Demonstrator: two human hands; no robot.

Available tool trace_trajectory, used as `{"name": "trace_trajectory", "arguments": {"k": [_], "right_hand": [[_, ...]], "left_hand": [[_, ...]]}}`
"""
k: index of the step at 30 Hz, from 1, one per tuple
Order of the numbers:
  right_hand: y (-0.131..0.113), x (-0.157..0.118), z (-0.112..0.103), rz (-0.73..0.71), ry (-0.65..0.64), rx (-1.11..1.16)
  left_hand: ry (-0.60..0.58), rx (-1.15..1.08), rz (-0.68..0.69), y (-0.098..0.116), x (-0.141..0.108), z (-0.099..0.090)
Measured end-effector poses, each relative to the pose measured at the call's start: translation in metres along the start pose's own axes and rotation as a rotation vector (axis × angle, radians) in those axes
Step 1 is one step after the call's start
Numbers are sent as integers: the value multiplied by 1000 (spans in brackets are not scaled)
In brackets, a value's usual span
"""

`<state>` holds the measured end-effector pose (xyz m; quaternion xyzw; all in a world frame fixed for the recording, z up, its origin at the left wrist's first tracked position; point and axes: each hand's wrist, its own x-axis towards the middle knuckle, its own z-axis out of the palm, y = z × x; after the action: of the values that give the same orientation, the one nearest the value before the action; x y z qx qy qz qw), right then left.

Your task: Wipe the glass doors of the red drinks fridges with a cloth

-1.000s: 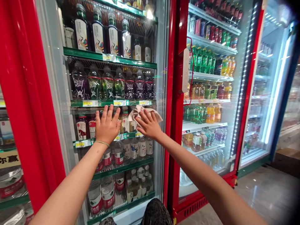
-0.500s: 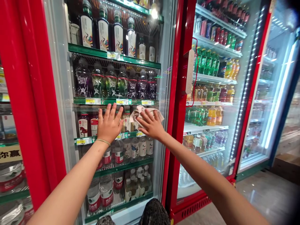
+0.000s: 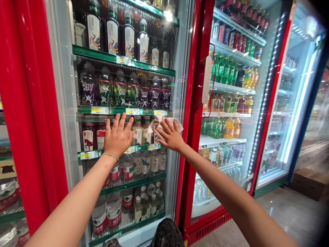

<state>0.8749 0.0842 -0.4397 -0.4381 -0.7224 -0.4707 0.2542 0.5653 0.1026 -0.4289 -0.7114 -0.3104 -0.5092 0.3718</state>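
Fingers spread, my left hand [image 3: 117,139] lies flat against the glass door [image 3: 171,171] of a drinks cooler, with nothing held and a thin band round the wrist. To its right, my right hand [image 3: 170,137] presses a pale, crumpled cloth [image 3: 155,122] onto the same glass. Its fingers are stretched over the cloth, covering part of it. Behind the door, dark plastic bottles [image 3: 120,87] line a shelf just above my hands. Lower down, behind and below them, stand red-labelled bottles [image 3: 88,137] and clear water bottles [image 3: 113,211].
A red door frame [image 3: 185,137] borders the glass on the right, with a white handle-like strip [image 3: 206,80] and a red cord beside it. A second lit cooler [image 3: 223,140] stands further right. Near the floor at far right is a cardboard box [image 3: 307,183]. Dark-patterned knees [image 3: 167,233] show below.
My right hand and the cloth have slid slightly right across the glass. My left hand stays flat in place. The view has shifted a little.
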Motion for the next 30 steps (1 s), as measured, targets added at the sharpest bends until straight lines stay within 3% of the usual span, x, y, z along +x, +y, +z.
{"name": "trace_trajectory", "arguments": {"k": [3,6,9,12,14,16,18,19,21,23,25,26,27,30], "right_hand": [[17,7,2,251,127,1],[-9,-27,18,394,212,26],[-39,-46,24,145,97,50],[-26,-16,9,-128,-23,47],[-3,11,0,-73,4,33],[13,20,-1,160,109,21],[8,7,8,388,212,19],[-2,-5,14,436,238,20],[-26,-29,23,355,219,19],[-41,-35,21,86,123,26],[-38,-17,10,-156,26,42],[-31,0,2,-200,3,46],[-22,19,-5,-149,10,41],[-11,66,-14,290,140,21]], "left_hand": [[1,-13,-2,0,0,0],[7,-17,-7,0,0,0],[7,-15,-10,1,0,1],[6,-2,-2,1,0,0],[5,9,6,0,0,0],[-2,10,8,0,0,-1],[-7,-1,1,0,0,-1],[-6,-6,-3,1,0,-1],[-1,-9,-7,1,0,-1],[2,-1,-5,1,0,-1],[5,13,-1,0,0,-1],[6,21,-1,0,0,-1],[7,29,-1,0,0,-1],[6,40,-6,1,-1,0]]}}
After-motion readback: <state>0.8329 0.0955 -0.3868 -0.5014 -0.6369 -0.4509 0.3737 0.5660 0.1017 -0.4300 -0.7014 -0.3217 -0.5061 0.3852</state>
